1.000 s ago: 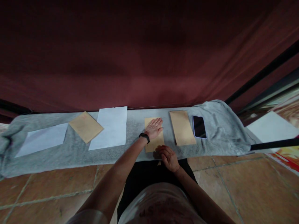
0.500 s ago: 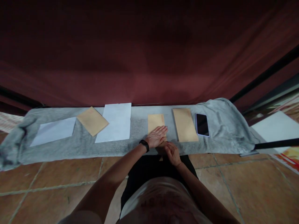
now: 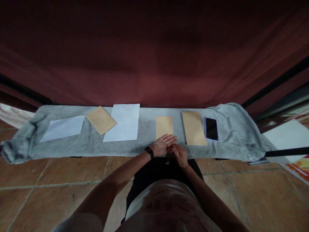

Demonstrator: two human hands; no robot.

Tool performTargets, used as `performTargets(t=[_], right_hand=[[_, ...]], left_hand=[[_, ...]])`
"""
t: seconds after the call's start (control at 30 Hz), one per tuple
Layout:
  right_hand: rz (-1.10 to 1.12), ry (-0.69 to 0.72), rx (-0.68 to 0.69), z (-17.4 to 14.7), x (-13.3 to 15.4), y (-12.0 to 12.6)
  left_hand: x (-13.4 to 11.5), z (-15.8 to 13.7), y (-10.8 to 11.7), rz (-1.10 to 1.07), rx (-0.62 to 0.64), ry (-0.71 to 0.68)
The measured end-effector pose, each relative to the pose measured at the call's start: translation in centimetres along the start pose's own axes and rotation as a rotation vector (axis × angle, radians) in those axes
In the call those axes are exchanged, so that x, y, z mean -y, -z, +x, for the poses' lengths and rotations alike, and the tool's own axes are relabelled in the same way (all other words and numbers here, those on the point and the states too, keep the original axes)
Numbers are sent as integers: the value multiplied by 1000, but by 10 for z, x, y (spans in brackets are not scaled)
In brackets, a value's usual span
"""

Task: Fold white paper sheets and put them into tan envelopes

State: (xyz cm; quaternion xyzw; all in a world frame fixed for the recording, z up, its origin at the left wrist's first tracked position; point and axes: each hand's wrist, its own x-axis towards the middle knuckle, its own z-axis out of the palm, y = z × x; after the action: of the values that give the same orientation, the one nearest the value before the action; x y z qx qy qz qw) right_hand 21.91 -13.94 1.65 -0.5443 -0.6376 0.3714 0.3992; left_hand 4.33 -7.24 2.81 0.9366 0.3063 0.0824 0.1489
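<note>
Lying flat with fingers outstretched, a person's left hand [image 3: 163, 146] covered the near part of a tan envelope [image 3: 164, 125] by the tabletop's [image 3: 238, 141] near edge in the head view. The right hand [image 3: 180, 156], fingers bent, was just beside it; whether it gripped anything could not be told. Stacked envelopes [image 3: 194, 129] and a phone [image 3: 211, 129] lay toward the right end.

A red backdrop [image 3: 154, 64] rises — tiled floor [image 3: 260, 193] below.
</note>
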Motion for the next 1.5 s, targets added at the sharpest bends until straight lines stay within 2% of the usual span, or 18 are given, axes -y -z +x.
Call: performTargets(t=[0.3, 0.37, 0.53, 0.6, 0.8, 0.93, 1.1, 1.27, 1.5], right_hand=[[30, -46, -113, 5, 2, -1], [27, 14, -38, 8, 4, -1], [-228, 231, 331, 26, 0, 3], [-333, 290, 364, 39, -5, 2], [-671, 389, 286, 87, -17, -12], [-874, 301, 189, 119, -22, -22], [-937, 197, 111, 144, -23, -29], [-937, 215, 132, 134, -25, -27], [-920, 346, 234, 81, -26, -11]], left_hand=[[-12, -24, 1, -20, 38, -68], [-15, -32, 1, -26, 50, -58], [-17, -50, -6, -45, 46, -18], [-16, -54, -8, -51, 27, -10], [-13, -53, -9, -10, 44, -50], [-12, -52, -7, 44, 62, -85], [-12, -52, -6, 84, 74, -104], [-11, -52, -5, 83, 79, -101], [-11, -53, -10, 68, 70, -71]])
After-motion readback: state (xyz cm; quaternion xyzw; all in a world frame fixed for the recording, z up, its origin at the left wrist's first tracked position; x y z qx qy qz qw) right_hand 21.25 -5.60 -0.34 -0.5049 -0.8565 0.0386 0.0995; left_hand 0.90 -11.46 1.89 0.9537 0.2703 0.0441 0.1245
